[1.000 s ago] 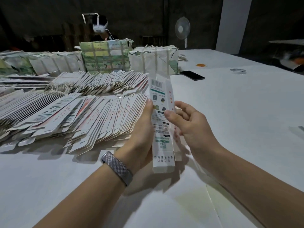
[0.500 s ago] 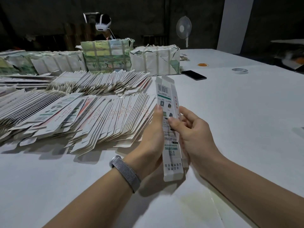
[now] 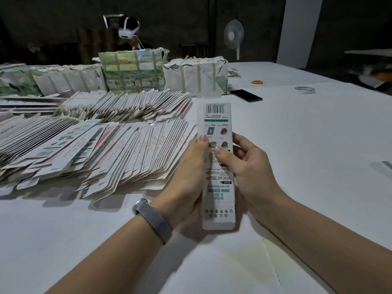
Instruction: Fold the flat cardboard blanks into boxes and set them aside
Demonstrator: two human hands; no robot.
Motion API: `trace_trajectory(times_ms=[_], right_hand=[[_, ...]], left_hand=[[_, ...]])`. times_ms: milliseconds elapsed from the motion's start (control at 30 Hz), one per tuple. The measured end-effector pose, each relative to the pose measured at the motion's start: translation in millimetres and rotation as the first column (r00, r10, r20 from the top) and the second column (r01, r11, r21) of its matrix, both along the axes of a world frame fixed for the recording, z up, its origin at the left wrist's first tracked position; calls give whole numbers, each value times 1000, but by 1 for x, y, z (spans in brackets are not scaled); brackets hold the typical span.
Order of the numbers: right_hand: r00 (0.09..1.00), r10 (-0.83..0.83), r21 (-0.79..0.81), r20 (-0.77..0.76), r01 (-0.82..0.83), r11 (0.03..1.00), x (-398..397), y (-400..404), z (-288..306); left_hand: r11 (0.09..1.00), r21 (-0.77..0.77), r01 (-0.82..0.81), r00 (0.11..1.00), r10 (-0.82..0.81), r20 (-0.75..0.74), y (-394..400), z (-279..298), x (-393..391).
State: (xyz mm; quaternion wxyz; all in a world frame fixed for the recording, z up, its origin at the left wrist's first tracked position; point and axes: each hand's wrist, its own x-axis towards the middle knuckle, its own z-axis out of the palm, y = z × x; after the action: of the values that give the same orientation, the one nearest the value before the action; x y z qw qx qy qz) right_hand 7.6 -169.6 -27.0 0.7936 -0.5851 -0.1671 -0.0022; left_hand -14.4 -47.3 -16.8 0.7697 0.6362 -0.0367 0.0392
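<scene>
1. My left hand & right hand each grip the long white printed cardboard box blank, thumbs on its front.
2. Blank sits upright btwn both hands, above the white table, right of the fanned blank piles.

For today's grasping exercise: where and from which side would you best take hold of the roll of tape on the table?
Probably grip the tape across its rim, coming from above. It lies flat on the table as a low open ring, apart from the phone, so fingers could pinch one wall through the hole.
</scene>
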Motion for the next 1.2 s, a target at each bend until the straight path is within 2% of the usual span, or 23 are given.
trace_trajectory(times_ms=[167,533,733,900,1200], right_hand=[[998,-34,-50,50,36,998,2,-5,6],[999,31,-69,13,-30,997,2,-7,11],[1000,-18,-21,17,18,1000,7,-14,19],[999,22,-24,28,-22,999,7,-16,19],[997,4,-107,75,4,994,0,-12,20]], left_hand=[[990,137,18,1000,-20,17,17,7,5],[1000,22,16,996,-18,90,23,11,5],[992,81,97,992,-103,76,16,6,3],[985,54,167,985,-169,37,21,8,2],[993,27,116,988,-118,95,26,12,5]])
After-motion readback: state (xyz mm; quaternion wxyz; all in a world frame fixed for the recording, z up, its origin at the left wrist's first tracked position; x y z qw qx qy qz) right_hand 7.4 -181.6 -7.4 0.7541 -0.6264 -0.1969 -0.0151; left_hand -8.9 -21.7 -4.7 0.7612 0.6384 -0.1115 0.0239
